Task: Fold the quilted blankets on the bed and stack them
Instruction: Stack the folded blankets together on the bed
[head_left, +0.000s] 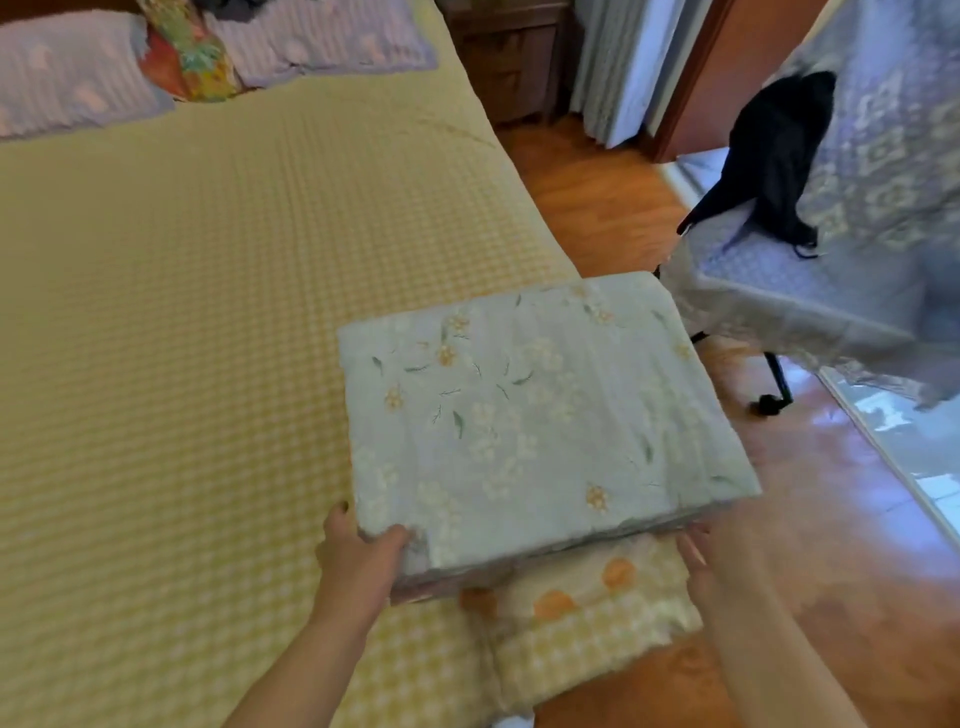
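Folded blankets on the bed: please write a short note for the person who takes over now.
Left hand grips the near left corner of the folded pale green floral blanket, thumb on top.
Right hand is at its near right edge; the picture is blurred there, so the grip is unclear.
The green blanket lies on a folded yellow blanket with orange prints at the bed corner.
Done: both folded, stacked.
Left: square the stack, let go.

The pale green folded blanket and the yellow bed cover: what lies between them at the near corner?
In the head view, a folded yellow blanket with orange prints lies under the pale green folded blanket, on the yellow bed cover.
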